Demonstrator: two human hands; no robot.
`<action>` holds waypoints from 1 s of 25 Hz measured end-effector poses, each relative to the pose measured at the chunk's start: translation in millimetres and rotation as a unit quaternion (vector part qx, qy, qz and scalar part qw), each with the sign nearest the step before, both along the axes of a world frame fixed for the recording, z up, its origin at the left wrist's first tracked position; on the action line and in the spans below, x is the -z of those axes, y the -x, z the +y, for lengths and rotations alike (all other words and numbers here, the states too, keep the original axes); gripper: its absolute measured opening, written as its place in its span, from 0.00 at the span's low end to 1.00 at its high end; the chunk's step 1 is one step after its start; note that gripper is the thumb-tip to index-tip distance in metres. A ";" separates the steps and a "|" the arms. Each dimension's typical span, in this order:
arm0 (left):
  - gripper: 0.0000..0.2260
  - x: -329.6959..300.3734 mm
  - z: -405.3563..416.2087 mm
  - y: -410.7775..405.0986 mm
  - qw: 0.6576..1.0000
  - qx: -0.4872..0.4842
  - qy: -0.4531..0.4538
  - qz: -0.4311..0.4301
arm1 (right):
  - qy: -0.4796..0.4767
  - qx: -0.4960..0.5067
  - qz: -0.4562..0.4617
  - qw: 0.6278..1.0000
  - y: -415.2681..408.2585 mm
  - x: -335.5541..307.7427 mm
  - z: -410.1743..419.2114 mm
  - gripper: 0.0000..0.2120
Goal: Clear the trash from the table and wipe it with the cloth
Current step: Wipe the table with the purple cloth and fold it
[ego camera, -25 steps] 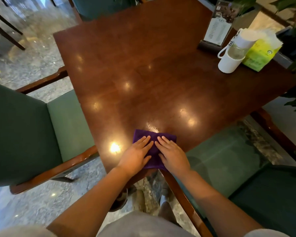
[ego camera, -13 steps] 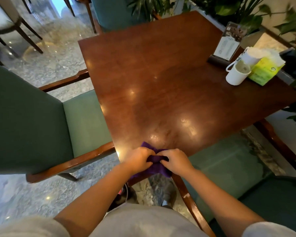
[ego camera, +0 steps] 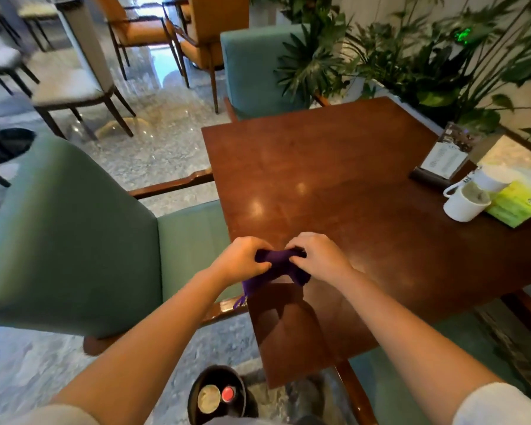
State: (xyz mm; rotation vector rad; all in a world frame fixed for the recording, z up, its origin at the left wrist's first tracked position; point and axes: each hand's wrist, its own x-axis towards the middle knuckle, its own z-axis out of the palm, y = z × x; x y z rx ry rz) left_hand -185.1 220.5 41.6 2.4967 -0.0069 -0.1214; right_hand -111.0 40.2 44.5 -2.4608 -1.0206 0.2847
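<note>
At the right edge of the frame I see a white mug (ego camera: 464,205) on the wooden table (ego camera: 334,167), touching a green tissue pack (ego camera: 517,204), with a menu stand (ego camera: 446,156) just behind them. Leafy plants (ego camera: 411,56) fill the upper right. A green armchair (ego camera: 68,234) stands at the left side of the table, a second green chair (ego camera: 252,69) at its far end, and orange chairs (ego camera: 203,32) sit at the top centre. At the bottom centre, on the floor by the table's near corner, I make out a black bin (ego camera: 216,394) with a pale round item and something red-capped inside.

Nothing blocks my view of the purple cloth (ego camera: 278,266). It is bunched up, dark purple, lifted just above the table's near-left edge, with one end hanging down over that edge. My left hand (ego camera: 242,259) and right hand (ego camera: 318,256) both grip it, fingers curled round the bunched middle, knuckles facing each other.
</note>
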 end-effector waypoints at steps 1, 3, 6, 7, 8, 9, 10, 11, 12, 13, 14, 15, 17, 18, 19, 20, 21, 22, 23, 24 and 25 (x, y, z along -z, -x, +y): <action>0.11 -1.7 5.2 -7.0 1.000 -0.008 -0.004 -0.001 | 0.003 -0.008 -0.006 1.000 -9.7 -0.9 6.5 0.09; 0.11 -3.3 15.3 -24.1 0.999 -0.030 -0.011 -0.002 | 0.009 -0.027 -0.014 1.000 -33.6 -1.3 19.9 0.09; 0.10 -4.8 29.8 -55.7 0.997 -0.079 -0.019 -0.005 | 0.016 -0.061 -0.014 0.998 -77.5 1.1 43.4 0.09; 0.10 -5.5 35.0 -66.9 0.995 -0.095 -0.023 -0.004 | 0.017 -0.070 -0.014 0.997 -92.1 1.8 51.8 0.09; 0.11 -6.0 40.8 -79.2 0.994 -0.109 -0.029 -0.001 | 0.017 -0.077 -0.012 0.997 -107.7 2.2 60.9 0.09; 0.11 -6.1 46.2 -90.4 0.992 -0.122 -0.034 0.003 | 0.018 -0.082 -0.007 0.996 -122.1 2.8 69.3 0.09; 0.11 -6.3 52.6 -103.4 0.990 -0.137 -0.038 0.007 | 0.020 -0.087 0.001 0.996 -138.4 3.9 79.0 0.09; 0.11 -6.9 58.6 -115.0 0.988 -0.149 -0.041 0.010 | 0.020 -0.093 0.009 0.995 -153.3 5.0 87.9 0.10; 0.11 -7.9 65.5 -125.8 0.986 -0.158 -0.043 0.012 | 0.017 -0.099 0.020 0.995 -167.2 5.7 97.1 0.10; 0.12 -9.1 73.3 -136.5 0.985 -0.164 -0.043 0.015 | 0.013 -0.103 0.033 0.994 -180.6 5.8 107.1 0.10; 0.12 -9.7 80.5 -145.9 0.985 -0.167 -0.042 0.018 | 0.010 -0.108 0.046 0.993 -192.4 5.8 116.4 0.10; 0.12 -9.7 88.7 -155.9 0.985 -0.169 -0.041 0.022 | 0.009 -0.113 0.053 0.992 -204.3 6.0 126.7 0.11; 0.12 -6.3 102.8 -171.3 0.984 -0.169 -0.049 0.022 | 0.002 -0.119 0.050 0.992 -221.8 8.1 142.5 0.10; 0.12 -1.5 108.5 -177.9 0.984 -0.170 -0.057 0.020 | 0.002 -0.119 0.042 0.992 -228.0 11.1 148.3 0.10; 0.11 4.8 112.0 -183.0 0.983 -0.170 -0.066 0.019 | 0.009 -0.119 0.031 0.992 -232.1 15.2 151.8 0.10; 0.11 14.2 114.2 -188.1 0.982 -0.169 -0.077 0.019 | 0.017 -0.117 0.022 0.993 -235.0 23.0 154.1 0.10; 0.11 25.4 114.5 -190.8 0.982 -0.166 -0.088 0.019 | 0.026 -0.116 0.014 0.993 -235.6 32.8 154.1 0.09; 0.10 37.5 113.5 -191.9 0.982 -0.162 -0.093 0.017 | 0.034 -0.118 0.009 0.992 -234.7 43.2 152.8 0.09; 0.10 50.6 111.6 -192.3 0.983 -0.158 -0.094 0.016 | 0.044 -0.121 0.005 0.992 -233.6 54.3 150.8 0.09; 0.10 61.9 109.1 -191.7 0.983 -0.154 -0.094 0.017 | 0.053 -0.122 0.006 0.991 -232.3 64.4 148.7 0.09; 0.11 72.7 106.7 -191.6 0.984 -0.150 -0.094 0.018 | 0.059 -0.119 0.009 0.991 -231.7 74.2 147.1 0.10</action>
